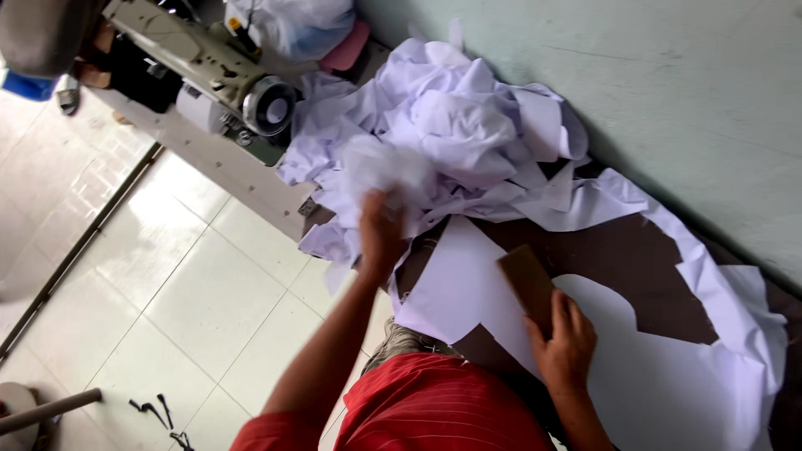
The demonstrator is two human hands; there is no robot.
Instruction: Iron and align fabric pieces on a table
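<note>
My left hand (380,234) is raised and closed on a blurred wad of white fabric scrap (380,171), just in front of a big heap of crumpled white cloth (451,125). My right hand (564,342) presses down on a brown cardboard template (528,280) that lies on a flat cut piece of white fabric (455,280). Both rest on a dark brown table (618,250).
A cream sewing machine (209,71) stands at the far end of the table, with a plastic bag (296,25) behind it. A pale green wall (668,92) runs along the table's right side. White floor tiles (167,284) lie to the left, with a dark cord (159,413) on them.
</note>
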